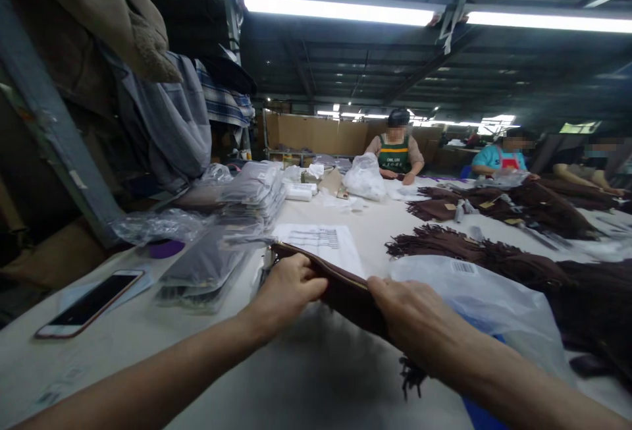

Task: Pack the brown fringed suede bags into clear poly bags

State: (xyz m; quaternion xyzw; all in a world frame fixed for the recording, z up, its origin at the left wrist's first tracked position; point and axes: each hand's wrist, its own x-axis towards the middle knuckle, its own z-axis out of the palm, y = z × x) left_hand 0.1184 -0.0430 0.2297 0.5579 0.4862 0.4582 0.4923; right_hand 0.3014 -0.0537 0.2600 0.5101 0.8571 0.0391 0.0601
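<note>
Legibly, "OMLUN" marks a co-worker's green apron (394, 159), a barcode label (464, 267) sits on the translucent plastic bag (503, 298), and the printed sheet (320, 243) is too small to read. Dark brown, with a gold-toned zip along its upper edge, the zipped piece (340, 288) hangs above the desk (237, 377) between 2 hands, the left hand's (289, 282) fingers pinching its edge and the right hand's (409, 311) gripping the opposite end. Clear packets (251, 189), stacked at left, hold folded grey goods.
</note>
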